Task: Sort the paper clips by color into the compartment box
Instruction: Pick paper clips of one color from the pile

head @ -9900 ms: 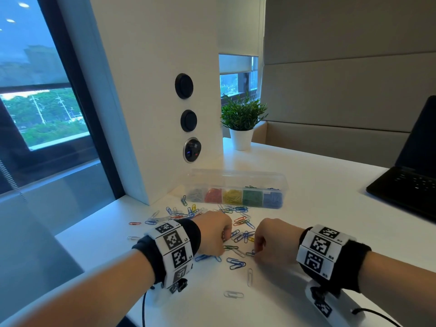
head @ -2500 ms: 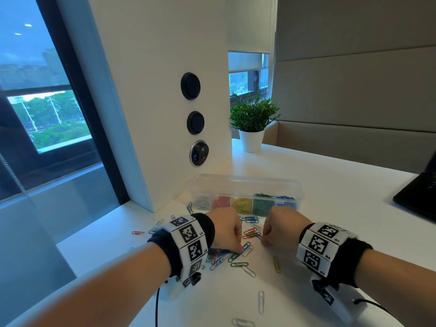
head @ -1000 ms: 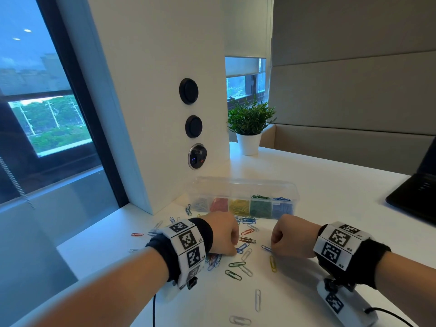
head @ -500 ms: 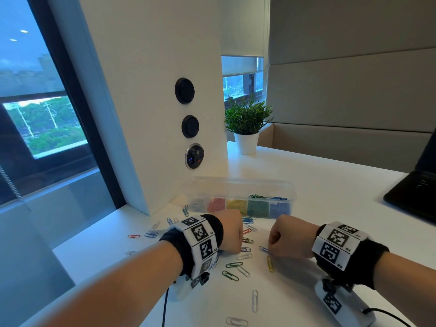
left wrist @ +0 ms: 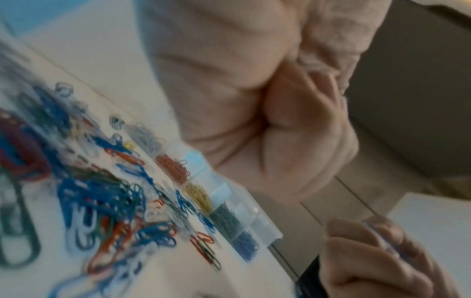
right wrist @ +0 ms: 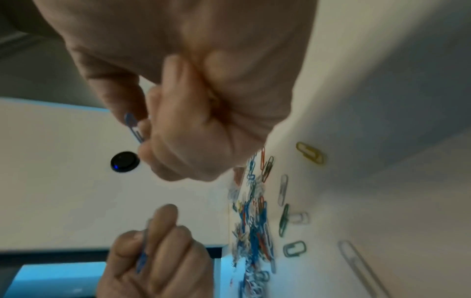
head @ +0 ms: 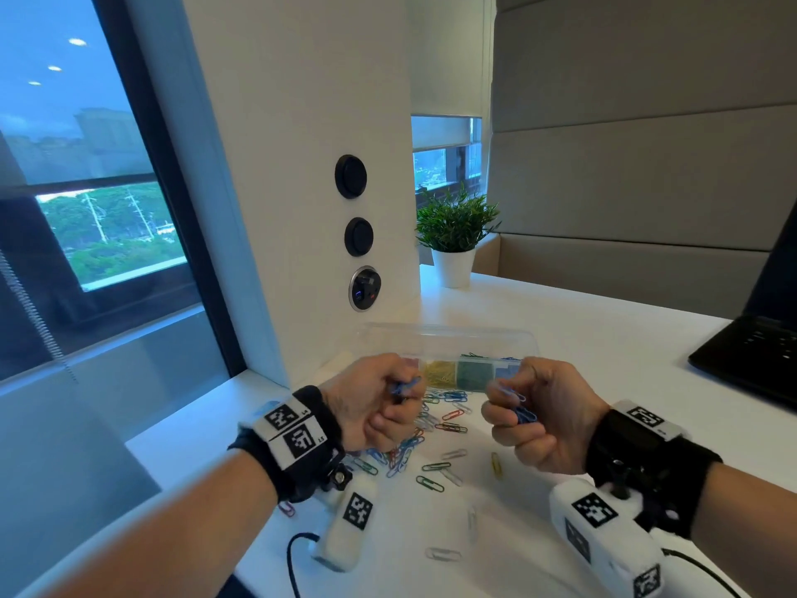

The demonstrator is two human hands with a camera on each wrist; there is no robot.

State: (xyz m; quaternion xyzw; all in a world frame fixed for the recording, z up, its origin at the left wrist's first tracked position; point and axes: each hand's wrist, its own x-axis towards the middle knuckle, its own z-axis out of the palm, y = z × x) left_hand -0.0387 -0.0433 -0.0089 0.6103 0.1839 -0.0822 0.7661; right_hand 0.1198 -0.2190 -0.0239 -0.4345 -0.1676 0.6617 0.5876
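Both hands hover above the white table (head: 604, 351), just in front of the clear compartment box (head: 448, 338). Its yellow, green and blue compartments show between them. My left hand (head: 405, 392) has its fingers curled round blue paper clips (head: 403, 387). My right hand (head: 504, 397) pinches a blue clip (head: 515, 394), with more blue clips (head: 525, 416) in its curled fingers. The right wrist view shows the pinched blue clip (right wrist: 132, 127), and the left hand (right wrist: 153, 252) below it. A mixed pile of loose clips (head: 427, 442) lies under the hands. The left wrist view is blurred and shows the pile (left wrist: 97, 197) and the box (left wrist: 219, 193).
A white pillar (head: 302, 166) with round sockets (head: 364, 288) stands right behind the box. A potted plant (head: 455, 235) sits at the back, and a black laptop (head: 750, 360) at the right. The table's left edge runs by the window. Stray clips (head: 442, 553) lie near me.
Both hands have risen off the table from the pile and turned palm inward. Each now holds blue clips in front of the box.
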